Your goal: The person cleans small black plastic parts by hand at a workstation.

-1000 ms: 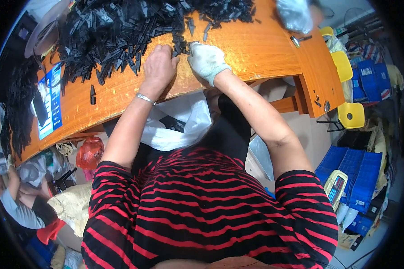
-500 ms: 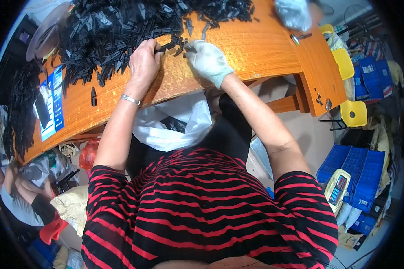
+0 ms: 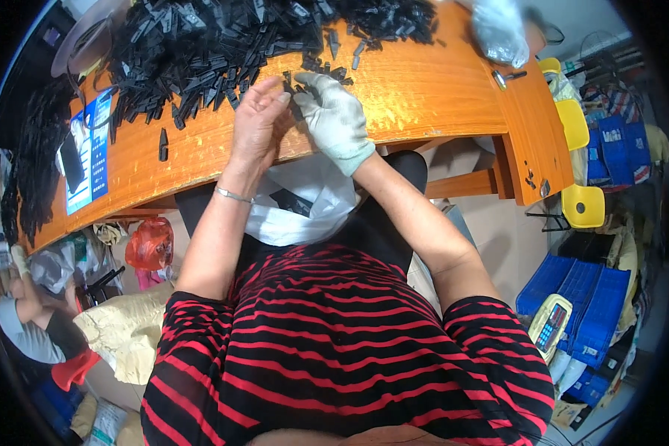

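My bare left hand (image 3: pixel 259 128), with a silver bracelet at the wrist, is raised over the table's near edge. Its fingers are curled in beside the thumb, and whatever they may hold is hidden. Close on its right is my right hand (image 3: pixel 336 123) in a pale glove, closed on a small black plastic piece (image 3: pixel 296 104) that shows between the two hands. Beyond them spreads a large heap of similar black pieces (image 3: pixel 201 67) on the wooden table (image 3: pixel 424 97). One single black piece (image 3: pixel 163 145) lies apart to the left.
An open white bag (image 3: pixel 293 223) with black pieces inside sits at my lap, below the table edge. A blue and white sheet (image 3: pixel 89 167) lies at the left, a clear plastic bag (image 3: pixel 500 33) at the far right. Yellow stools (image 3: pixel 581 206) and blue crates (image 3: pixel 583 301) stand rightward.
My left hand has drawn back from the heap and turned, its fingers now pointing up. My right hand has come nearer to me, with a black piece showing at its fingers.
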The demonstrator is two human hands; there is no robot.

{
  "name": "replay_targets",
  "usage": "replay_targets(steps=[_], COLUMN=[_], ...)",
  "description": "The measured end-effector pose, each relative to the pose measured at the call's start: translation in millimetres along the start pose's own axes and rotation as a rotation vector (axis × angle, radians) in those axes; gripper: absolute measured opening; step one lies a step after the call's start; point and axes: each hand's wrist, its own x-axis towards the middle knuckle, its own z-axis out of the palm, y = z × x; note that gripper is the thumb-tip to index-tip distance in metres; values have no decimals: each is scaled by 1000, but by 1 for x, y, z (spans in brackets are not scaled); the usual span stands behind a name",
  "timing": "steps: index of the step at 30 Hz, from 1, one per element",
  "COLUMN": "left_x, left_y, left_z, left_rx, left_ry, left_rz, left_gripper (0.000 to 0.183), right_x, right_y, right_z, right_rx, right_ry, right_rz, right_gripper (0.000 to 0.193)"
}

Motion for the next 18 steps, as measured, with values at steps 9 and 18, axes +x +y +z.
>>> replay_targets(steps=[9, 18], left_x=[-17, -27], left_y=[-7, -2], left_z=[-2, 3], left_rx=[-106, -166], left_ry=[26, -69], left_rz=[-127, -216], left_gripper=[23, 21], right_x=[-9, -5], right_y=[-12, -26], right_z=[0, -4], right_rx=[382, 531], right_ry=[-33, -89], right_rz=[131, 382], right_gripper=[15, 20])
